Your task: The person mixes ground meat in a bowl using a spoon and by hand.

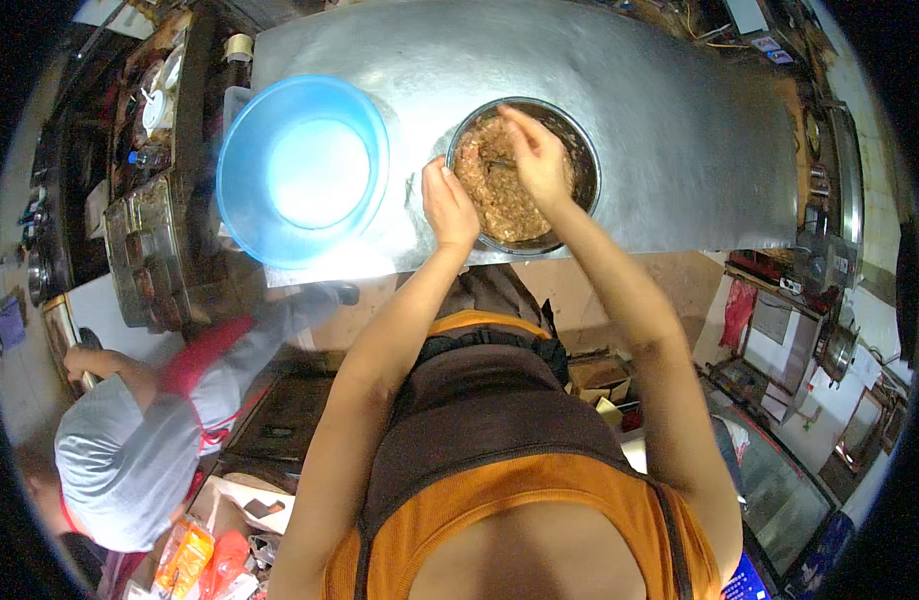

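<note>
A round metal bowl (596, 169) stands on the steel worktop, filled with a brown, minced-meat-like mixture (504, 206). The mixture has a hollow near its middle. My left hand (450, 202) holds the bowl's left side, with the thumb up by the rim. Over the mixture, inside the bowl's outline, is my right hand (538, 161), its fingers bent and pointing to the far left. The fingertips reach near the far rim; whether they pinch any of the mixture cannot be made out.
A large blue plastic basin (230, 172) stands left of the bowl on the steel worktop (684, 150). A co-worker in a grey shirt (121, 457) is at the lower left. Metal food trays (148, 255) line the left side. A glass-topped case (774, 487) is at the lower right.
</note>
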The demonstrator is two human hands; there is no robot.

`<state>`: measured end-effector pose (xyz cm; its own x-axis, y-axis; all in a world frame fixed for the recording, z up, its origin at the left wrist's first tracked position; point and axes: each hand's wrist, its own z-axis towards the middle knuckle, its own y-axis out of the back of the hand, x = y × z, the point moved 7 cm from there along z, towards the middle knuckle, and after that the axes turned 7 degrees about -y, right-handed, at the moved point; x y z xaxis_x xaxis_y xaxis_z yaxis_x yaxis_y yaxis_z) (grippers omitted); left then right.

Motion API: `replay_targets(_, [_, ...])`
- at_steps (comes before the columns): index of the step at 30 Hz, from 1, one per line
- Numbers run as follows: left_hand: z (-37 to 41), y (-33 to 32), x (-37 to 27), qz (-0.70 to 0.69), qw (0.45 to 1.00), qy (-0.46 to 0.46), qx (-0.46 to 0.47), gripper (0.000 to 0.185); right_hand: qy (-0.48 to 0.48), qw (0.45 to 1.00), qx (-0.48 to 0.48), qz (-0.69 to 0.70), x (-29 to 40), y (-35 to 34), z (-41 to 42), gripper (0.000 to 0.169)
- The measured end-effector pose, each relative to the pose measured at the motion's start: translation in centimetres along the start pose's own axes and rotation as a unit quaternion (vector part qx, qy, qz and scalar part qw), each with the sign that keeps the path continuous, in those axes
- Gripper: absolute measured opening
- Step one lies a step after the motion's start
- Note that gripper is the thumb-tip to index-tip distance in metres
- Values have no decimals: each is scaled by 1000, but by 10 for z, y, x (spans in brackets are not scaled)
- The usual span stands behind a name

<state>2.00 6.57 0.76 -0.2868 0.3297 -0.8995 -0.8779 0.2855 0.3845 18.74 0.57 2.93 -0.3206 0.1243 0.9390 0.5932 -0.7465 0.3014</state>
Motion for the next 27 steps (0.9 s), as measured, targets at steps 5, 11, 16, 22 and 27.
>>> replay_targets(5, [0, 1, 4, 21, 1000, -1, -4, 23, -246, 836, -299, 389, -27, -7, -2, 22])
replay_targets(11, [0, 2, 0, 29, 1000, 6, -1, 24, -245, 849, -343, 320, -33, -3, -13, 26])
replay_targets(16, [0, 1, 3, 31, 999, 8, 4, 24, -350, 695, -440, 449, -61, 4, -46, 17])
replay_targets(22, [-2, 3, 3, 30, 1000, 1, -6, 24, -233, 819, -277, 444, -6, 14, 4, 23])
replay_targets(27, [1, 0, 3, 22, 1000, -8, -6, 23, -153, 936, -114, 297, -22, -29, -2, 20])
